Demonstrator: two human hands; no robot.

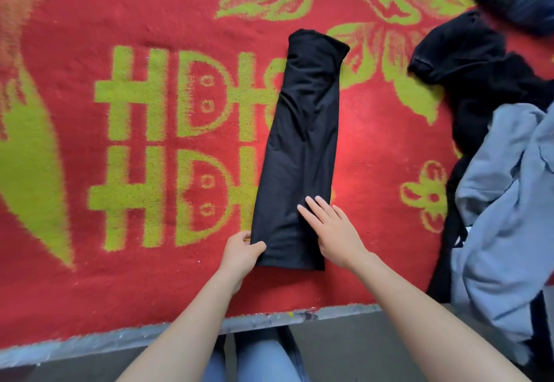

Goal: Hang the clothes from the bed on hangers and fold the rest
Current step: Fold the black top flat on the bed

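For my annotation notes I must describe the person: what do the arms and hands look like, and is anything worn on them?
The left hand and the right hand are bare: no gloves, rings, watch or bracelet show. Both forearms are uncovered to the frame's edge, with no sleeve visible. The nails look short and unpainted.

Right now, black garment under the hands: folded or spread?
Folded lengthwise: the black garment lies as a narrow strip; left hand pinches its near corner, right hand rests flat on it.
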